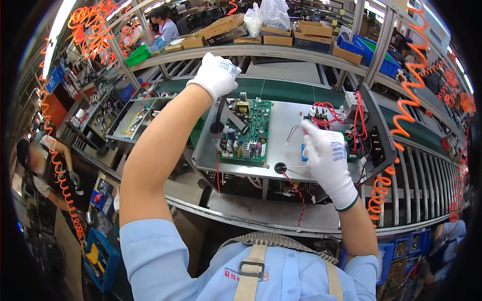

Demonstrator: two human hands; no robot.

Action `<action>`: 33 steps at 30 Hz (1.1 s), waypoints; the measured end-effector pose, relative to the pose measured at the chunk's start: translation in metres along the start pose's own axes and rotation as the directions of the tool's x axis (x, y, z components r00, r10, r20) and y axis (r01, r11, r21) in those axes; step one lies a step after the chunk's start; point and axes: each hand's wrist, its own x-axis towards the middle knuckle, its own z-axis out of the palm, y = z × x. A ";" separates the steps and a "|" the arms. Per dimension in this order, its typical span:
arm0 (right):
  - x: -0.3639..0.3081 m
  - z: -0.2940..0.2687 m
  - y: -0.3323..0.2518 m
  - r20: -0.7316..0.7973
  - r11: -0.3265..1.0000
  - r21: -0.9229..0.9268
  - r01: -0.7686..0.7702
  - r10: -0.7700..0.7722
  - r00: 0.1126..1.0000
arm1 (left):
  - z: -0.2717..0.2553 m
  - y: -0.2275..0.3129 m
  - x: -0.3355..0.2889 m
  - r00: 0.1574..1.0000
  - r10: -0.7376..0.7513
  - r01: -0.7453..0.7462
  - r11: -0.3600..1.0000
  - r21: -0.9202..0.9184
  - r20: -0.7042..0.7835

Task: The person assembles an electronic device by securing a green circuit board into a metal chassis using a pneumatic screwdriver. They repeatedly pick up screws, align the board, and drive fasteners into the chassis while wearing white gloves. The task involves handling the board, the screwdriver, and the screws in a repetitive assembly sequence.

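Observation:
My left hand [215, 76], in a white glove, is raised past the far left corner of a metal chassis [285, 113]. Its fingers are curled closed; anything inside them is hidden. Over the right half of the chassis, my right hand [327, 150], also gloved, has its fingers drawn together, blurred at the tips. A thin dark cable with a small white plug [287, 144] runs up to those fingertips; whether they grip it is unclear. A green circuit board [258, 133] covers the left part of the chassis. Red wires [326, 114] bunch beyond my right hand.
Orange coiled hoses [401, 110] hang at both sides. A roller conveyor [416, 180] extends right. Cardboard boxes [223, 30] and a blue bin [376, 55] stand on the far shelf. One co-worker [42, 165] is at the left, another [165, 27] at the back.

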 end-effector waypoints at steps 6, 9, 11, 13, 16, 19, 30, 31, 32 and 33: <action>0.007 0.011 0.000 0.285 0.892 -0.447 0.073 0.065 0.956 | -0.043 0.088 -0.080 0.807 0.075 -0.141 0.988 -0.067 -0.585; 0.026 0.021 0.000 0.200 0.909 -0.412 0.069 0.016 0.980 | -0.017 0.114 -0.152 0.928 0.194 -0.336 0.807 -0.486 -0.318; 0.040 0.029 -0.009 0.409 0.835 -0.547 0.063 0.201 0.890 | 0.007 0.133 -0.192 0.966 0.137 -0.251 0.711 -0.657 -0.221; 0.048 0.028 -0.022 0.549 0.760 -0.638 0.123 0.337 0.765 | 0.032 0.149 -0.214 0.977 0.002 -0.152 0.713 -0.685 -0.215; 0.056 0.029 -0.024 0.577 0.756 -0.638 0.146 0.343 0.741 | 0.052 0.154 -0.216 0.971 -0.146 -0.063 0.610 -0.790 -0.190; 0.064 0.043 -0.001 0.428 0.775 -0.632 -0.026 0.377 0.821 | 0.060 0.152 -0.208 0.936 -0.209 -0.077 0.663 -0.745 -0.283; 0.028 0.050 -0.009 0.631 0.945 -0.321 0.066 0.161 0.759 | 0.064 0.176 -0.192 0.935 -0.301 -0.024 0.469 -0.883 -0.186; 0.034 0.044 -0.024 0.682 0.953 -0.300 -0.049 0.250 0.687 | 0.065 0.178 -0.191 0.923 -0.330 -0.047 0.410 -0.911 -0.196; 0.035 0.040 -0.027 0.703 0.967 -0.253 -0.039 0.212 0.679 | 0.066 0.179 -0.190 0.910 -0.360 -0.072 0.351 -0.934 -0.205; 0.034 0.036 -0.027 0.722 0.978 -0.208 -0.032 0.176 0.669 | 0.067 0.180 -0.189 0.897 -0.388 -0.099 0.288 -0.952 -0.211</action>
